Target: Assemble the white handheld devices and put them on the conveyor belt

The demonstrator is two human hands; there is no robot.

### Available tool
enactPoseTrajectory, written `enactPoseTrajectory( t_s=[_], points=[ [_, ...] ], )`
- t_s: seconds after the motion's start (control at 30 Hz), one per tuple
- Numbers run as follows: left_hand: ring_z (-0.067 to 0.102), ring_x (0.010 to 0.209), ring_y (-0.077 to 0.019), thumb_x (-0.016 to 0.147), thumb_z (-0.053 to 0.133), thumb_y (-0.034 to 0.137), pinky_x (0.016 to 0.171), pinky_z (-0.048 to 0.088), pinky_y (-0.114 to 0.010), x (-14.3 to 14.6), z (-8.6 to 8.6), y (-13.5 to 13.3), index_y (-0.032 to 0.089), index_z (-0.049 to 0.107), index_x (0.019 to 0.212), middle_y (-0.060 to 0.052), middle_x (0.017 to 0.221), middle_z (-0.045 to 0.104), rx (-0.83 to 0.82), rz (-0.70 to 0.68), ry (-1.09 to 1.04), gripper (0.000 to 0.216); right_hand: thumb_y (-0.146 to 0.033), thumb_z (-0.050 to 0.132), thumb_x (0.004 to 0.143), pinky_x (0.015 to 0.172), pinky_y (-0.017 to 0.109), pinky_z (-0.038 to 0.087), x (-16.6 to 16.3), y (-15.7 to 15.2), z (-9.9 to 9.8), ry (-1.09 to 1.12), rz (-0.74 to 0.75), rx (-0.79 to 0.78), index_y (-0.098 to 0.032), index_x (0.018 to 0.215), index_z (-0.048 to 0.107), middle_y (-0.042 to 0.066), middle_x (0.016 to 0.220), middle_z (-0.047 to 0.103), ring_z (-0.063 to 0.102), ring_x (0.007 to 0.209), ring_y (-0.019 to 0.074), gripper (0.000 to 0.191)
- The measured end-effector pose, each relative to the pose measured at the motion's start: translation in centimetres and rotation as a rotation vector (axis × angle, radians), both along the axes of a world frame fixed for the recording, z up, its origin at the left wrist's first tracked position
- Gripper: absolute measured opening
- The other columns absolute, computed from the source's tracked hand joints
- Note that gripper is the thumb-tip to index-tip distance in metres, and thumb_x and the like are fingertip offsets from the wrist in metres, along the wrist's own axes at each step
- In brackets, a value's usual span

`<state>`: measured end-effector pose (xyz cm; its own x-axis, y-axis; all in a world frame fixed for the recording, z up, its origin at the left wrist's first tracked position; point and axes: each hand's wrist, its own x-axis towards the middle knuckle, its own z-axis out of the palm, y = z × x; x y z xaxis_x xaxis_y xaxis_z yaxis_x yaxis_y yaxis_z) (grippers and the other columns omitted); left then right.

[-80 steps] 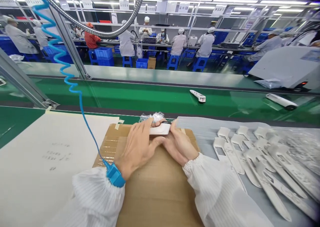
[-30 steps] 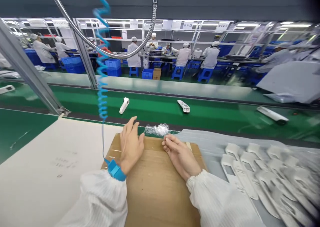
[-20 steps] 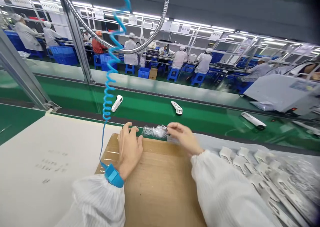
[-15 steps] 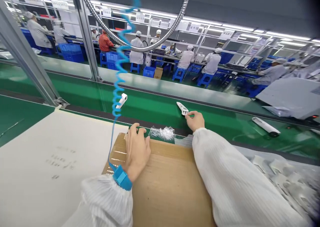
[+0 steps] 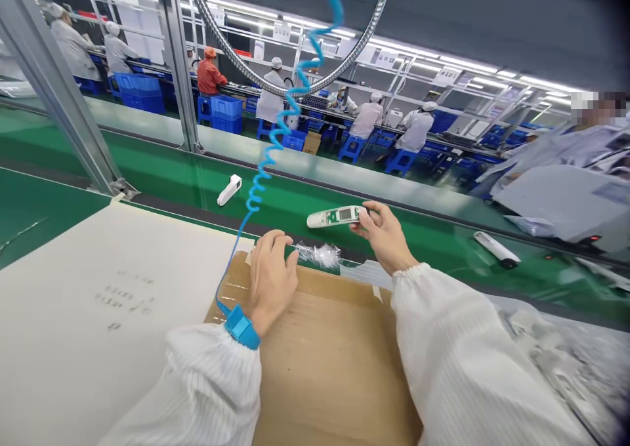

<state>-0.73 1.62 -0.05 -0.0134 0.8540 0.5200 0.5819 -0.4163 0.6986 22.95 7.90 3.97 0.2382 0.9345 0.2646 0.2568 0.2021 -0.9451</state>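
My right hand (image 5: 384,231) pinches one end of a white handheld device (image 5: 327,218) over the green conveyor belt. The device has a small grey screen and a strip of green circuit board showing, and points to the left. My left hand (image 5: 273,272) lies with loosely bent, parted fingers on the far left corner of a brown cardboard sheet or box (image 5: 335,354); nothing is held in it. A blue wrist strap (image 5: 242,326) with a coiled cord (image 5: 268,161) is round that wrist. Crumpled clear plastic (image 5: 319,254) lies just beyond the cardboard, between my hands.
Other white devices lie on the belt, one (image 5: 230,190) to the left and one (image 5: 497,249) to the right. White paper (image 5: 73,302) covers the left side. Bagged white parts (image 5: 566,361) lie at the right. A metal post (image 5: 63,85) rises at left; co-workers sit beyond.
My right hand now has the white device lifted and turned with its screen side toward me. The other belt devices have shifted left in view. My left hand stays on the cardboard.
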Motion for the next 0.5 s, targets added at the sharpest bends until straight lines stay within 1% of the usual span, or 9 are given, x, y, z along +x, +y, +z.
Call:
enactPoseTrajectory(
  t_s=[0.07, 0.1, 0.17, 0.2, 0.27, 0.3, 0.37, 0.43, 0.5],
  points=[
    [0.050, 0.124, -0.0269, 0.092, 0.057, 0.026, 0.107, 0.040, -0.045, 0.1, 0.8, -0.4, 0.016, 0.057, 0.116, -0.012, 0.130, 0.056, 0.010, -0.061, -0.069, 0.026, -0.053, 0.071, 0.079, 0.076, 0.033, 0.056, -0.8, -3.1, 1.2, 0.116, 0.106, -0.011, -0.026, 0.107, 0.055, 0.002, 0.108, 0.071, 0.061, 0.071, 0.0119, 0.042],
    [0.049, 0.126, -0.0260, 0.092, 0.058, 0.031, 0.108, 0.039, -0.043, 0.3, 1.3, -0.8, 0.017, 0.055, 0.122, -0.012, 0.133, 0.055, -0.019, -0.108, -0.108, 0.033, -0.052, 0.073, 0.078, 0.075, 0.033, 0.055, -1.2, -4.6, 1.6, 0.155, 0.135, -0.038, -0.026, 0.106, 0.056, 0.003, 0.110, 0.071, 0.061, 0.071, 0.0118, 0.041],
    [0.052, 0.124, -0.0236, 0.092, 0.058, 0.037, 0.106, 0.041, -0.039, 0.7, 2.1, -1.5, 0.019, 0.052, 0.130, -0.009, 0.135, 0.057, -0.142, -0.232, -0.177, 0.042, -0.050, 0.074, 0.078, 0.077, 0.034, 0.055, -2.1, -7.2, 1.8, 0.227, 0.174, -0.083, -0.026, 0.105, 0.058, 0.004, 0.114, 0.071, 0.063, 0.078, 0.0138, 0.039],
    [0.055, 0.121, -0.0223, 0.092, 0.058, 0.037, 0.104, 0.043, -0.037, 0.9, 2.5, -1.9, 0.020, 0.052, 0.131, -0.007, 0.133, 0.059, -0.214, -0.303, -0.198, 0.043, -0.050, 0.074, 0.079, 0.078, 0.035, 0.055, -2.5, -8.2, 1.7, 0.252, 0.189, -0.099, -0.026, 0.105, 0.058, 0.004, 0.114, 0.071, 0.064, 0.083, 0.0155, 0.039],
    [0.060, 0.112, -0.0203, 0.092, 0.057, 0.032, 0.097, 0.046, -0.034, 1.2, 2.9, -2.6, 0.022, 0.058, 0.125, -0.004, 0.125, 0.065, -0.330, -0.430, -0.196, 0.035, -0.051, 0.070, 0.082, 0.082, 0.038, 0.054, -3.3, -9.9, 1.3, 0.238, 0.205, -0.118, -0.026, 0.106, 0.057, 0.005, 0.116, 0.070, 0.064, 0.092, 0.0187, 0.037],
    [0.062, 0.108, -0.0199, 0.091, 0.056, 0.029, 0.093, 0.047, -0.033, 1.4, 2.9, -2.8, 0.023, 0.062, 0.120, -0.002, 0.120, 0.068, -0.360, -0.470, -0.177, 0.030, -0.052, 0.066, 0.085, 0.084, 0.039, 0.053, -3.5, -10.6, 1.1, 0.184, 0.192, -0.110, -0.026, 0.107, 0.057, 0.006, 0.116, 0.069, 0.064, 0.095, 0.0196, 0.035],
    [0.064, 0.100, -0.0198, 0.091, 0.055, 0.025, 0.087, 0.047, -0.032, 1.6, 2.8, -2.9, 0.023, 0.067, 0.110, -0.001, 0.110, 0.071, -0.374, -0.492, -0.123, 0.023, -0.054, 0.056, 0.091, 0.085, 0.039, 0.051, -3.6, -11.5, 0.7, -0.017, 0.105, -0.044, -0.026, 0.110, 0.058, 0.007, 0.114, 0.068, 0.063, 0.095, 0.0199, 0.034],
    [0.064, 0.096, -0.0204, 0.091, 0.054, 0.024, 0.085, 0.047, -0.032, 1.7, 2.6, -2.9, 0.023, 0.068, 0.108, -0.001, 0.106, 0.072, -0.347, -0.459, -0.072, 0.022, -0.050, 0.053, 0.094, 0.083, 0.038, 0.048, -3.4, -11.9, 0.5, -0.316, 0.002, 0.095, -0.025, 0.109, 0.061, 0.006, 0.110, 0.066, 0.060, 0.093, 0.0198, 0.030],
    [0.064, 0.096, -0.0212, 0.090, 0.054, 0.023, 0.086, 0.046, -0.033, 1.7, 2.3, -2.9, 0.023, 0.068, 0.108, -0.002, 0.105, 0.071, -0.307, -0.421, -0.019, 0.022, -0.042, 0.057, 0.094, 0.082, 0.037, 0.043, -3.1, -12.0, 0.5, -0.649, -0.070, 0.243, -0.026, 0.101, 0.065, 0.005, 0.105, 0.065, 0.058, 0.092, 0.0200, 0.019]
  ],
)
